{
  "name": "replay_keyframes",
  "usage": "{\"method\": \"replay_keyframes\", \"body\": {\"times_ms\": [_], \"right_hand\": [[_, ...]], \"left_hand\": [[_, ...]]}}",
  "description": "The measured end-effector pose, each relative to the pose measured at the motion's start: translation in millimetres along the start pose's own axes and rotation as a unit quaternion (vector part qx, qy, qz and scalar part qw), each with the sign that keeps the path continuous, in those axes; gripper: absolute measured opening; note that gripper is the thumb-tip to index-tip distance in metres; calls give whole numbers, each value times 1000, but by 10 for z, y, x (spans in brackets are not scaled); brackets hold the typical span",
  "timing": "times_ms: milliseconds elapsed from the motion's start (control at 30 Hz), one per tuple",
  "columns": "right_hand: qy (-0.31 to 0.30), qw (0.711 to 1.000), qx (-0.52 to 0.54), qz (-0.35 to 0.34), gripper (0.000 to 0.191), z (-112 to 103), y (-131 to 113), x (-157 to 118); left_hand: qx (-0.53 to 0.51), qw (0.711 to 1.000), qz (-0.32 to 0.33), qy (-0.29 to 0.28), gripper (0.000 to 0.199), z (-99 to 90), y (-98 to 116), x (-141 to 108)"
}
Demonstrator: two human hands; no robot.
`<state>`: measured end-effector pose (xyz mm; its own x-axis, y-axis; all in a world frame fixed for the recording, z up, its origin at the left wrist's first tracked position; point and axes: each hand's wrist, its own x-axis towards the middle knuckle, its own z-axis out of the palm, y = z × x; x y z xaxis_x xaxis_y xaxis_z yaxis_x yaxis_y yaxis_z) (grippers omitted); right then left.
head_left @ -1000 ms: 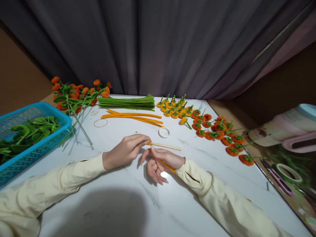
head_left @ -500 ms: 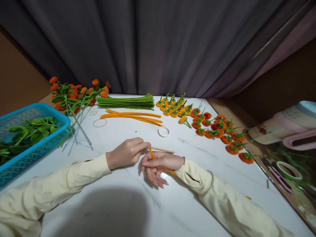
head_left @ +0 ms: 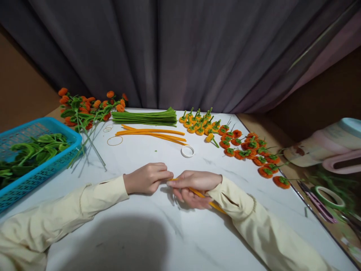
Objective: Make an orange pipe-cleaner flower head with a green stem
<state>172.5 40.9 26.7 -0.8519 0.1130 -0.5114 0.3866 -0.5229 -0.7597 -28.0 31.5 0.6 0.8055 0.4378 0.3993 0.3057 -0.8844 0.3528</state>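
Orange and fuzzy, a pipe cleaner (head_left: 196,192) sits pinched by the right hand (head_left: 197,186), nearer the person than the white ring (head_left: 187,151); the left hand (head_left: 148,178) has an unclear grip. Shaping seems underway; the next move likely calls for steady tension.

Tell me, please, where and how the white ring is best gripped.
Probably best to pinch the near rim of the white ring from the front, one finger inside: it lies flat with an open centre, and orange strips lie just beyond it.

Loose cream sleeves (head_left: 282,235) with wide cuffs (head_left: 108,192); dark slits (head_left: 231,200) on the cuffs, puckered seams (head_left: 252,208) above them.
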Motion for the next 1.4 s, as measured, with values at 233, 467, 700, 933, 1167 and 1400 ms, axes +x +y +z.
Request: {"method": "replay_keyframes", "body": {"times_ms": [233, 467, 700, 933, 1167, 1400], "right_hand": [[1, 997, 36, -76, 47, -166, 48, -58], [39, 988, 68, -133, 42, -175, 123, 47], [79, 981, 38, -176, 40, -97, 129, 157], [182, 963, 44, -194, 45, 19, 153, 236], [223, 965, -9, -140, 40, 101, 147, 231], [209, 969, -61, -120, 40, 120, 111, 206]], "left_hand": [[-221, 963, -151, 8, 25, -23, 40, 33], [-534, 791, -298, 21, 27, 5, 52, 56], [-625, 692, -340, 120, 25, 35, 20, 107], [-586, 699, -377, 163, 25, 24, 1, 124], [-351, 856, -342, 164, 27, 82, 14, 69], [-56, 974, -159, 153, 27, 84, 9, -2]]}}
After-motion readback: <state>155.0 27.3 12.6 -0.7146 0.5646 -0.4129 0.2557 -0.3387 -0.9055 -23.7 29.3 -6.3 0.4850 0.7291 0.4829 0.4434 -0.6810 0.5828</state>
